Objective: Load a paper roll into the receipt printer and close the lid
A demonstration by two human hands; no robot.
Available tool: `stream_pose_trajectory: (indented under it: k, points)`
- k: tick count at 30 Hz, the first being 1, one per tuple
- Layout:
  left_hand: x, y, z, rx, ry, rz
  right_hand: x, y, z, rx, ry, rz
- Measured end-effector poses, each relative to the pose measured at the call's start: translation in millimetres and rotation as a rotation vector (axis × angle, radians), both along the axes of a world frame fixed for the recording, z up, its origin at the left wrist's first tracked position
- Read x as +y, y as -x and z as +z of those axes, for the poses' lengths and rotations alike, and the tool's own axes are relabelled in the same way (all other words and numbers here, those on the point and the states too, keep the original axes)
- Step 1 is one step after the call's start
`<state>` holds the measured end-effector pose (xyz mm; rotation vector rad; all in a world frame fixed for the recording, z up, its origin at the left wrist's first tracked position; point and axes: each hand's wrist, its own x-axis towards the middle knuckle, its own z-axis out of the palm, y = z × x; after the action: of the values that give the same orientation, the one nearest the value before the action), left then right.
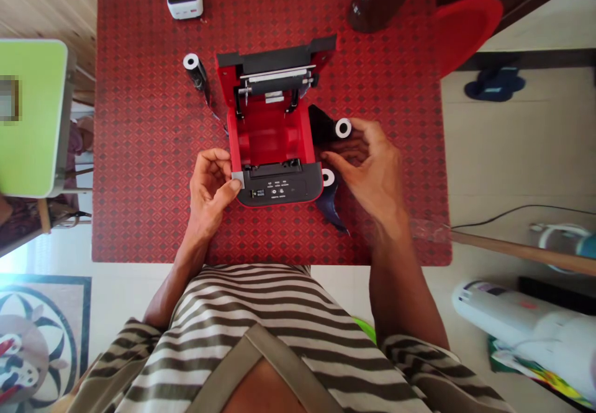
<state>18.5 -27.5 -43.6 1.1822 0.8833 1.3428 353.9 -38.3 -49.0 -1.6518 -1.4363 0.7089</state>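
A red and black label printer (pixel 279 186) sits on the table with its lid (pixel 277 59) tipped up and back, baring the red inside (pixel 270 136). At its front left corner, my left hand (pixel 210 186) grips the printer, thumb on the grey corner piece and the other fingers curled by the side wall. Beside the right wall, my right hand (pixel 372 167) curls around a roll of black film (pixel 343 128) with a white core. Just below my right thumb is a second roll (pixel 328 177), its dark film trailing towards me. Another film roll (pixel 190 62) stands off to the left.
The table (pixel 149 214) has a red patterned cover. At the back are a white power bank (pixel 184 3) with white cables and a dark bottle (pixel 367 9). A red round stool (pixel 465 34) lies beyond the right edge; a green-topped table (pixel 32 121) stands left.
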Motion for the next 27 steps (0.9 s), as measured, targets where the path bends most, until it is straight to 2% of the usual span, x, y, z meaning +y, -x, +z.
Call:
stream_pose_trajectory:
  k: [3,7,14,18,21,23,27]
  points:
    - [0,1,-0.1,0.020,0.020,0.001,-3,-8,0.2,0.030,0.002,0.025]
    - [-1,2,0.2,0.036,0.026,0.005,5,-12,4.7,-0.004,0.034,0.052]
    - [0,2,1.6,0.036,0.028,0.014,33,-2,8.9,-0.109,0.044,-0.064]
    - [0,2,3.2,0.058,0.070,0.015,39,0,9.4,-0.141,0.058,-0.051]
    - [0,2,4.1,0.054,0.075,0.018,31,-5,12.5,-0.098,0.067,-0.065]
    - [-1,1,4.5,0.044,0.067,0.018,16,-12,16.5,-0.054,0.068,-0.083]
    - [-3,1,4.2,0.038,0.060,0.018,-26,-24,25.5,0.026,0.159,0.040]
